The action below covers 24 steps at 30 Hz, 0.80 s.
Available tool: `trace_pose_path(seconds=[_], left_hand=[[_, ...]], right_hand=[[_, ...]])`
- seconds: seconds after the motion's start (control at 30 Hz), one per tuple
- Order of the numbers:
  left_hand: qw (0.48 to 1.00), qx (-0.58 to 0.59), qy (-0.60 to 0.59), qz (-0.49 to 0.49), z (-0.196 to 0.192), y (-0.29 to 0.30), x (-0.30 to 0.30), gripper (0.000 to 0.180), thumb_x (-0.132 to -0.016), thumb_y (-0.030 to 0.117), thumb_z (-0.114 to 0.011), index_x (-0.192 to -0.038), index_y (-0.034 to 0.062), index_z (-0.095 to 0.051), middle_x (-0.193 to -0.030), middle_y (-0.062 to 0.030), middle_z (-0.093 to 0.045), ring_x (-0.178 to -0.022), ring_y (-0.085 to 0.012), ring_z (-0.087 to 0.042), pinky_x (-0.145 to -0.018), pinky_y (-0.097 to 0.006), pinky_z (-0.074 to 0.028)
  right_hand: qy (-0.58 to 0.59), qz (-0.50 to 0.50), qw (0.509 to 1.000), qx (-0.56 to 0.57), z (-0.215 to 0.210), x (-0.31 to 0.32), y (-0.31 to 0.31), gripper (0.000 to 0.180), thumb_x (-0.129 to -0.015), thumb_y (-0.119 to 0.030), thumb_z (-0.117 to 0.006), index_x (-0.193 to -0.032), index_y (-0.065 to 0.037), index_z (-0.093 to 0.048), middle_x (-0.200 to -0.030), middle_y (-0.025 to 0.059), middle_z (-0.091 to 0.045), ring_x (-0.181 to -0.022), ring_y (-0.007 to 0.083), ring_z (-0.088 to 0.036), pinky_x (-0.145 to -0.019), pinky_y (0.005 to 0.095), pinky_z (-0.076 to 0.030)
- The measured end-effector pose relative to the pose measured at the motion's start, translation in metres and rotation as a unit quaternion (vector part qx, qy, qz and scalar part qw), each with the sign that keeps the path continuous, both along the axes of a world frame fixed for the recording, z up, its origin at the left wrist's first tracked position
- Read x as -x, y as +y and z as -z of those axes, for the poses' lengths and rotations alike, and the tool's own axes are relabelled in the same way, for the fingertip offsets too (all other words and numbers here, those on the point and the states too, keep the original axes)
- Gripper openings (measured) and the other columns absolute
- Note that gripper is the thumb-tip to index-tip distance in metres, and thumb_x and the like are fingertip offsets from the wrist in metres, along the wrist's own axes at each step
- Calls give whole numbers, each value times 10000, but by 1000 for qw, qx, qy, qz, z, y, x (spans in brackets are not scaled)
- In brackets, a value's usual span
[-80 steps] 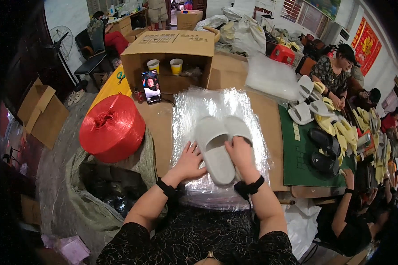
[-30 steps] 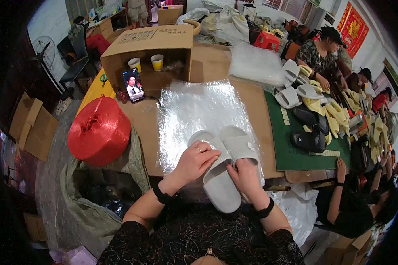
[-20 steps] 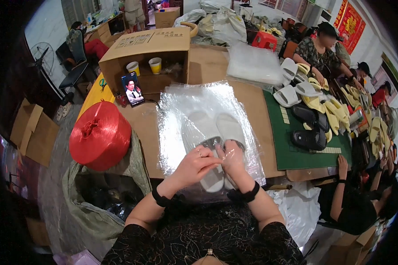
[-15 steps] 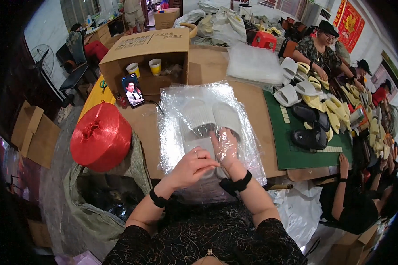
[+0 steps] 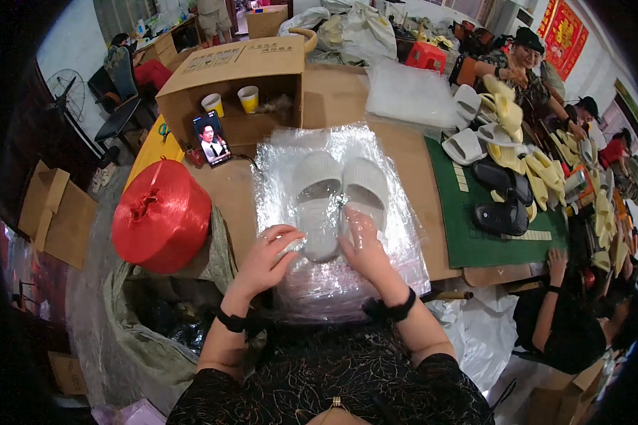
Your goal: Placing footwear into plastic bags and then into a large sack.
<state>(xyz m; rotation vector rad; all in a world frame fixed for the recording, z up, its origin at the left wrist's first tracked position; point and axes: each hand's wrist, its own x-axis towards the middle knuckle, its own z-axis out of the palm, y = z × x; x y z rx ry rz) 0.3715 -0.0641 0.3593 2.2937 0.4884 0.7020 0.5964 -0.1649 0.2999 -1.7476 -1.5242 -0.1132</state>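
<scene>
A pair of light grey slippers (image 5: 322,219) lies side by side, toes away from me, covered by a clear plastic bag (image 5: 333,149). Beneath is a stack of shiny clear bags (image 5: 404,241). My left hand (image 5: 268,256) is beside the left slipper's heel, its curled fingers and thumb closed on the clear plastic at the bag's near edge. My right hand (image 5: 366,245) grips the heel end of the right slipper, hiding that heel. Its fingertips reach under the glossy plastic.
Left stand a red twine roll (image 5: 161,216) and a woven sack (image 5: 145,333). An open carton (image 5: 234,78) holding two cups stands behind a lit phone (image 5: 213,142). Rightward, black slippers (image 5: 502,205) and yellow slippers (image 5: 544,177) rest around a green mat (image 5: 454,227); co-workers sit beyond.
My left hand has moved left, away from my right wrist, to the bag's near edge. My right hand has shifted slightly, uncovering the left slipper's heel. Across the table, a co-worker has lifted yellow slippers.
</scene>
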Motion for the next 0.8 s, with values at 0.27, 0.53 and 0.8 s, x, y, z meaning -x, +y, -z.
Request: trace_pose_path(seconds=[0.27,0.53,0.8], left_hand=[[985,-147,77,38,21,4,28,530,-731,-80,-599,-1215,133,-637,-1449,-54,-499,-1391,-320,-394,-1068,-434,-411],[991,-120,20,53,38,-3,32,165,-743,-3,-703,-879,91,-705,-1239,-31,-664,-1287,-317,-525,-1006,-433,-464],[993,76,-78,-41,52,-6,30,78,-838,43,-637,-886,22,-695,-1015,-107,-717,-1100,-296,-639,-914,-384,-494]], right_hand=[[187,69,972,125,-54,-45,-126,364,-793,14,-658,-1139,-95,-681,-1172,126,-660,-1011,284,-629,-894,373,-508],[-40,-64,993,92,-38,-83,-106,307,-741,-12,-691,-1026,-126,-708,-1305,17,-617,-1164,306,-527,-958,405,-469],[101,-8,995,26,-24,-74,-97,60,-838,-53,-649,-782,-33,-650,-965,76,-705,-942,291,-602,-838,381,-470]])
